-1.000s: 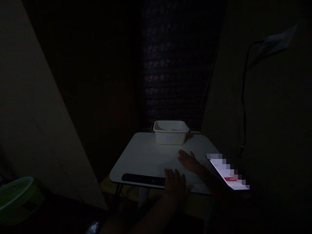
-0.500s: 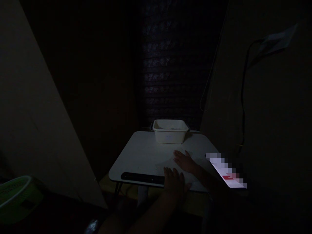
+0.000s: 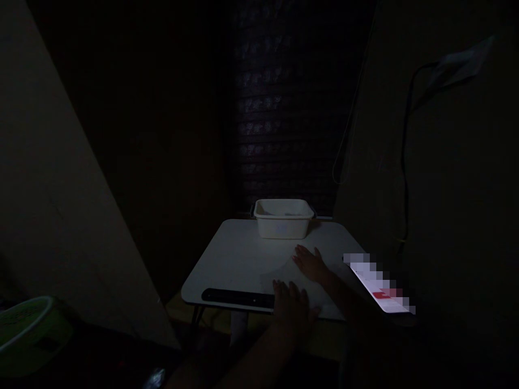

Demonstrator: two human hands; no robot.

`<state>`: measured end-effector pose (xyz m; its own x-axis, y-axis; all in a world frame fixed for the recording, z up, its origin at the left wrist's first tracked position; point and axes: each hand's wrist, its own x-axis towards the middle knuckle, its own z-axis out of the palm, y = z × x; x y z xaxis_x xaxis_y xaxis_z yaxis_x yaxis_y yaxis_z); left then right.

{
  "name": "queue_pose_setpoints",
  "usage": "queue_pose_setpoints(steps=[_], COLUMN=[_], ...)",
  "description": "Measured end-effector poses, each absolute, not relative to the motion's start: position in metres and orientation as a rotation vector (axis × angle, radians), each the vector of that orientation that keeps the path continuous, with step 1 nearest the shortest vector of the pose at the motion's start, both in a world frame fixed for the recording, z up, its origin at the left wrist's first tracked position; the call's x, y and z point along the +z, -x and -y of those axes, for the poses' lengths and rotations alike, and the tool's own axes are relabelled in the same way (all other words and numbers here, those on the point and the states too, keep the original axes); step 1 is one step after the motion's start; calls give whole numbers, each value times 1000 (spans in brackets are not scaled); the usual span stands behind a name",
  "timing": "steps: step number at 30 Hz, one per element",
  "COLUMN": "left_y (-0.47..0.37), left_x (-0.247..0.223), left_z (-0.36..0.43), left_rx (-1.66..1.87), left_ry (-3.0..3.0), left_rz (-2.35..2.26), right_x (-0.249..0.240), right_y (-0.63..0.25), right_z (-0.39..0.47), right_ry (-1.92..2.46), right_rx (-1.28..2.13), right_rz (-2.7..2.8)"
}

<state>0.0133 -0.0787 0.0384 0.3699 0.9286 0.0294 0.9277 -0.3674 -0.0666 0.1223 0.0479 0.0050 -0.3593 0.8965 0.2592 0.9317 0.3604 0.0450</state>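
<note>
A thin, pale sheet [image 3: 277,274] lies flat on the white folding table [image 3: 233,259]; its material is too dim to make out. My left hand [image 3: 292,308] rests palm down at the sheet's near edge, fingers spread, beside the table's black slotted strip [image 3: 231,296]. Farther in, my right hand [image 3: 311,266] lies over the sheet's right part with fingers stretched out. Neither hand grips anything. Part of the sheet is hidden under my hands and forearms.
A white plastic tub [image 3: 283,227] with dark side handles stands at the table's back edge; something pale is inside. A lit screen [image 3: 377,286] is at the right. A green basket [image 3: 32,335] sits low at left. A black cord [image 3: 403,162] hangs on the right wall.
My right hand has slid slightly forward and to the right over the sheet. My left hand has stayed nearly in place at the near edge.
</note>
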Motion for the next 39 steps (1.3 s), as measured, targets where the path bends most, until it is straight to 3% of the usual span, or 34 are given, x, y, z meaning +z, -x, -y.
queue_pose_setpoints(steps=[10,23,39], left_y=[-19,-17,-22], left_x=[37,37,36], left_z=[77,79,78], left_rx=[42,19,30], left_ry=[2469,2494,2442], left_rz=[1767,1743,1783], right_x=[8,5,6], right_y=[-118,-112,-124], right_z=[-27,-50,-29], right_ry=[1450,1730,1445], right_rx=[-184,-196,-209], right_rz=[2615,2419,2605])
